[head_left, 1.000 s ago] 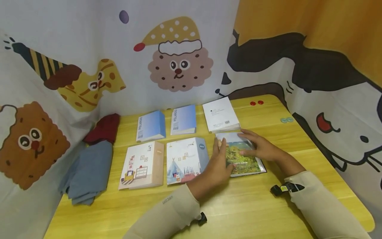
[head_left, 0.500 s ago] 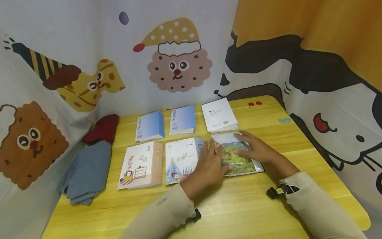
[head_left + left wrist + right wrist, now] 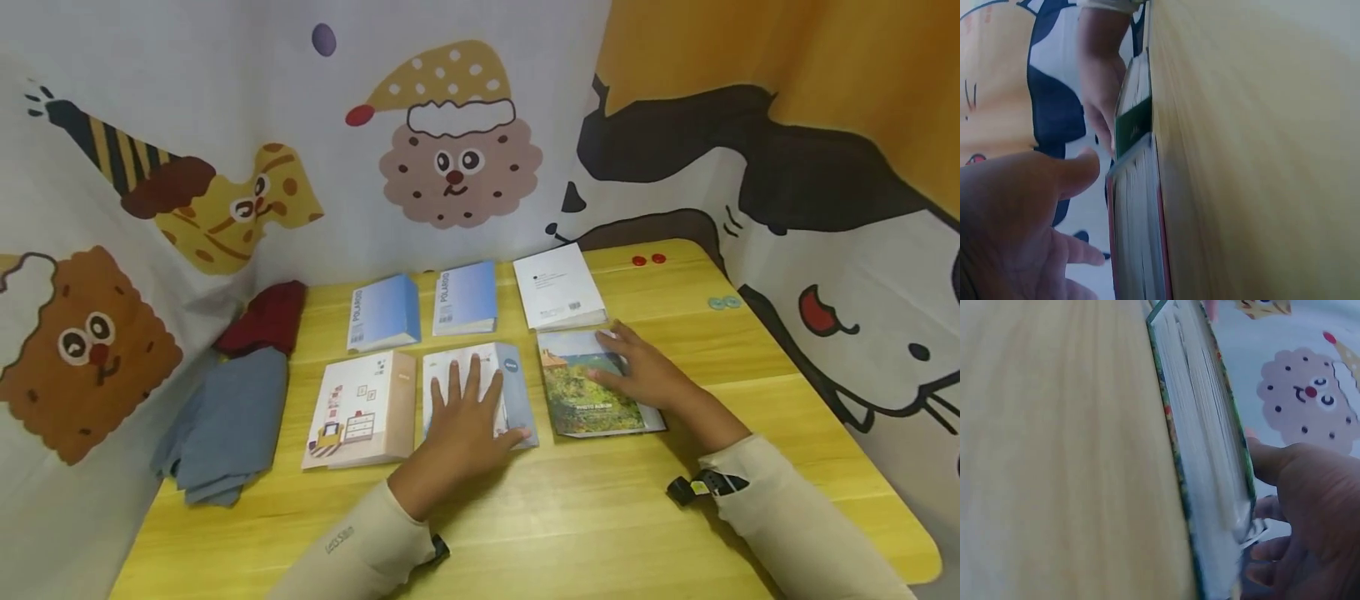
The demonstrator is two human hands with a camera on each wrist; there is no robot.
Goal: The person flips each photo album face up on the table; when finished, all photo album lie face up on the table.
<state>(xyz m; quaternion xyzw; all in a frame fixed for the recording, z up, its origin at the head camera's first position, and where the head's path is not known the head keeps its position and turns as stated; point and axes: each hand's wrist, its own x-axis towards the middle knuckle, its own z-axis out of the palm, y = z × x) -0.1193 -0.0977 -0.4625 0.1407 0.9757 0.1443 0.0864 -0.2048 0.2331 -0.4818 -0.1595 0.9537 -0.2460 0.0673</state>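
Note:
My left hand (image 3: 467, 425) lies with spread fingers over an album with a white cover and blue spine (image 3: 517, 379), hiding most of its picture. The left wrist view shows the thumb and fingers of the left hand (image 3: 1016, 212) close over the page edges (image 3: 1138, 212) of this album. To its right is a photo album with a garden-and-sea cover (image 3: 588, 387). My right hand (image 3: 651, 373) rests on that album's right side, fingers spread and slightly bent. In the right wrist view, the right hand (image 3: 1322, 506) is at the cover, beside the thick white pages (image 3: 1200, 444).
An album with a room drawing (image 3: 360, 408) lies left. Behind stand two blue albums (image 3: 382, 312) (image 3: 467, 298) and a white one (image 3: 558, 287). Grey-blue cloth (image 3: 232, 417) and dark red cloth (image 3: 266, 318) lie far left. Red buttons (image 3: 639, 261) and pale green buttons (image 3: 717, 303) sit back right.
My left hand has moved left, off the garden-cover album and onto the blue-spined one, its fingers spreading. My right hand stays on the garden-cover album, which now shows more of its cover.

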